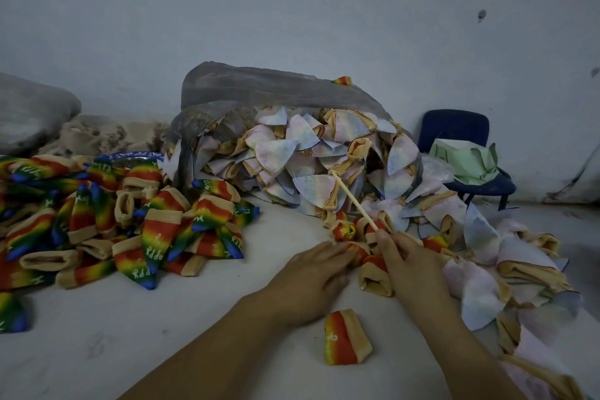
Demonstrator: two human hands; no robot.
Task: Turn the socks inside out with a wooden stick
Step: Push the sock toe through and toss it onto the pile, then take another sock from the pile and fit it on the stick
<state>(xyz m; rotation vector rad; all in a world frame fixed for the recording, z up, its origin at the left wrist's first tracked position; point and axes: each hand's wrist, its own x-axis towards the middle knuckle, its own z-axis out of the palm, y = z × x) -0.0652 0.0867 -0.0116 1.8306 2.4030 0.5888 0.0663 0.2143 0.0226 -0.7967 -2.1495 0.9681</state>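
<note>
Far left: heap of rainbow socks (130, 221), bright side out, on the white surface (97, 334). Toward the middle: left hand (311, 279), palm down, fingers stretched flat, tips touching a bunched rainbow sock (357, 253). Just below, between both forearms: lone rainbow sock (345, 338), touched by neither hand. Directly right of the bunched sock: right hand (409, 263), curled tight round the wooden stick (352, 201), slanting up and away toward the pale inside-out socks (324, 153) spilling from a plastic bag (259, 84). Far right: blue chair (454, 127).
</note>
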